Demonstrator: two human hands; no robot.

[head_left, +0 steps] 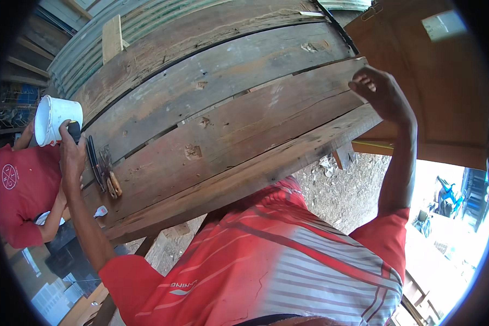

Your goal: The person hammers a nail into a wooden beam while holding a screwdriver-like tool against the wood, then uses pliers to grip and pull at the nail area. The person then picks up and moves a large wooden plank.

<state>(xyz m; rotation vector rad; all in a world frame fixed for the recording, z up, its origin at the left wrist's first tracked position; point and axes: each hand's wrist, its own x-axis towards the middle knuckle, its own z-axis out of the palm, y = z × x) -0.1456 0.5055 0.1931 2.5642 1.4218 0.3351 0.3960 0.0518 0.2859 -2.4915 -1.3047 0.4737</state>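
Note:
At the left end of the plank table, my left hand grips a small black and yellow tape measure. It is close beside a white bucket, which a person in a red shirt has a hand behind. My right hand is over the table's right end, its fingers curled in and no object visible in them. Near my left hand lie a long black-handled tool and wooden-handled hand tools.
A thick beam runs along the table's near edge, close to my body. Corrugated sheets and a short pale board stand beyond the far left. A brown panel is on the right. Rough ground shows below.

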